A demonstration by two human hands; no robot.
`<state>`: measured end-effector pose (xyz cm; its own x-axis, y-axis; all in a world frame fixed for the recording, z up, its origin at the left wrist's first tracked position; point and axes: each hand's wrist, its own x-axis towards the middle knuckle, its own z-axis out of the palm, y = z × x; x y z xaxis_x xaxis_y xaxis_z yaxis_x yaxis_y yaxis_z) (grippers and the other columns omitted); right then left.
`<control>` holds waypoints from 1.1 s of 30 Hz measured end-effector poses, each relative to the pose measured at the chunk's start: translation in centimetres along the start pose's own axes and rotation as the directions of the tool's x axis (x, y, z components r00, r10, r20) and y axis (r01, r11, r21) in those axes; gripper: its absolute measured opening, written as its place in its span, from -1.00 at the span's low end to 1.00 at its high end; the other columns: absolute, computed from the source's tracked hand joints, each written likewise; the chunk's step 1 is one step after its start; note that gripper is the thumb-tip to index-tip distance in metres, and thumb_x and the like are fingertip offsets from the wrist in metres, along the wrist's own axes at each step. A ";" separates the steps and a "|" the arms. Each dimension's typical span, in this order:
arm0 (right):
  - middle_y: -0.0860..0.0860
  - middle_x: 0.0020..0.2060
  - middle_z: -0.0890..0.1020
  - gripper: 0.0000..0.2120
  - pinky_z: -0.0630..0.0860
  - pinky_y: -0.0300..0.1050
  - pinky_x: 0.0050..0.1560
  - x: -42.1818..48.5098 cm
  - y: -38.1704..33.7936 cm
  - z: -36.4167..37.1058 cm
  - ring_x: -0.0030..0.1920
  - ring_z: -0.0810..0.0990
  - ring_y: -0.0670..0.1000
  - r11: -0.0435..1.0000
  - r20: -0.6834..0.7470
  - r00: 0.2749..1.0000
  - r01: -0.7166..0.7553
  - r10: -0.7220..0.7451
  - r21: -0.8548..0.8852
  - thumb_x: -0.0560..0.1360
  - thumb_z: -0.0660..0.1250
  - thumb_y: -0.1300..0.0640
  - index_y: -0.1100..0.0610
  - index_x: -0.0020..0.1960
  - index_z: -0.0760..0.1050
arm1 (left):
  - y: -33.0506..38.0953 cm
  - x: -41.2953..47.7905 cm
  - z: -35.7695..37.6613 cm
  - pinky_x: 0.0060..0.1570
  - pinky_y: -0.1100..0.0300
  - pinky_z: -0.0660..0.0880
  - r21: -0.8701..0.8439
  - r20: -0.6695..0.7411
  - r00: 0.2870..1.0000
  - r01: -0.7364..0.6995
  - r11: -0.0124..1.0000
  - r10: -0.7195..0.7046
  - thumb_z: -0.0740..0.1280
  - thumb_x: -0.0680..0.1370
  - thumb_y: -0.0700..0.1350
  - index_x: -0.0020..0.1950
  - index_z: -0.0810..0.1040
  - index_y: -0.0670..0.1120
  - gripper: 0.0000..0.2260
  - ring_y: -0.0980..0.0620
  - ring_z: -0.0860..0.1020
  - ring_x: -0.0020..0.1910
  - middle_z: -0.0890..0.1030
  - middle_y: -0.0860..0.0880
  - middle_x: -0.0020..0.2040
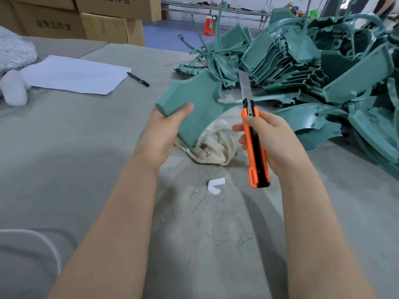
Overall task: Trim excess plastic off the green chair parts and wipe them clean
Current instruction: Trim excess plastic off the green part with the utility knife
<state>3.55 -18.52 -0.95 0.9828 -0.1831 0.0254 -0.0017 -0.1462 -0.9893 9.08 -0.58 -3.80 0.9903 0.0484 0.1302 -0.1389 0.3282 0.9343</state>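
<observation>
Left hand (166, 130) grips a green part (194, 104) above the rag (216, 145); right hand (272, 139) clasps the knife (254, 143), blade up, just right of it. Pile (313, 67) lies beyond.

White paper (75, 75), black pen (138, 79), cardboard boxes (103, 24)
</observation>
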 end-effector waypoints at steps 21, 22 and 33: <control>0.01 -0.27 0.69 -0.83 0.54 -0.23 -0.33 0.2 0.9 0.4 -0.41 0.56 -0.08 0.998 0.055 0.997 0.046 -0.044 -0.035 0.58 0.30 0.03 0.10 0.07 0.56 | 0.8 -0.7 1.2 0.02 0.19 0.55 0.141 -0.356 0.914 -0.152 0.978 0.194 0.33 0.58 -0.17 0.12 0.51 -0.05 -0.87 0.24 0.61 -0.12 0.63 0.10 -0.05; 0.02 -0.26 0.69 -0.83 0.55 -0.23 -0.32 0.2 0.9 0.5 -0.40 0.56 -0.08 0.998 0.060 0.997 0.042 -0.040 -0.043 0.58 0.30 0.03 0.10 0.07 0.56 | 0.9 -0.9 1.5 0.06 0.23 0.53 0.199 -0.369 0.888 -0.213 0.957 0.274 0.29 0.59 -0.18 0.18 0.51 -0.10 -0.83 0.21 0.61 -0.05 0.63 0.04 0.02; 0.07 -0.23 0.65 -0.85 0.60 -0.13 -0.17 0.1 0.6 1.3 -0.36 0.59 -0.04 0.994 0.157 0.983 -0.102 0.097 0.024 0.64 0.18 0.17 0.16 0.07 0.51 | 2.1 0.3 -0.5 0.10 0.11 0.57 0.037 -0.566 0.760 -0.365 0.930 0.321 0.31 0.54 -0.28 0.21 0.49 -0.21 -0.76 0.12 0.64 0.01 0.63 -0.07 0.09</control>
<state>3.92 -17.33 -1.71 0.9947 -0.0420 -0.0940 -0.0979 -0.1036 -0.9898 9.09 0.58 -1.99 0.7064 0.6757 0.2109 -0.4904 0.2524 0.8342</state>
